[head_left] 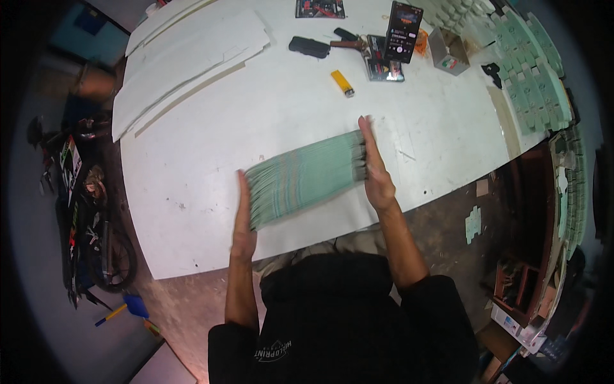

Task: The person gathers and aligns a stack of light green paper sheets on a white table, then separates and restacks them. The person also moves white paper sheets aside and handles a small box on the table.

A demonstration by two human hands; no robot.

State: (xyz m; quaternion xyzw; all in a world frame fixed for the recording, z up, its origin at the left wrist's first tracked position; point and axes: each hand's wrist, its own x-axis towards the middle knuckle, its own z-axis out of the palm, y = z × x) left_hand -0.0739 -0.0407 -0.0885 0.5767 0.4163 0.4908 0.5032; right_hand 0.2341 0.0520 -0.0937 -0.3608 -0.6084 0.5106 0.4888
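Note:
Between my two palms, a thick stack of pale green card sheets (pixel 314 171) is held just over the near part of the white table (pixel 198 211). The sheets' edges fan out in layers, with coloured stripes across the left part and dark ends at the right. My left hand (pixel 243 221) presses flat along the stack's left end, fingers pointing away from me. Against the right end lies my right hand (pixel 377 173), its fingers straight too. Slight motion blur softens the stack and fingertips. Whether the stack touches the table, I cannot tell.
Large white sheets (pixel 198 57) lie at the far left. Further back are a yellow lighter (pixel 342 83), a black case (pixel 309 47), an upright phone (pixel 404 32) and a small open box (pixel 448 51). Green die-cut card pieces (pixel 534 96) pile up at right. A motorcycle (pixel 96 224) stands left.

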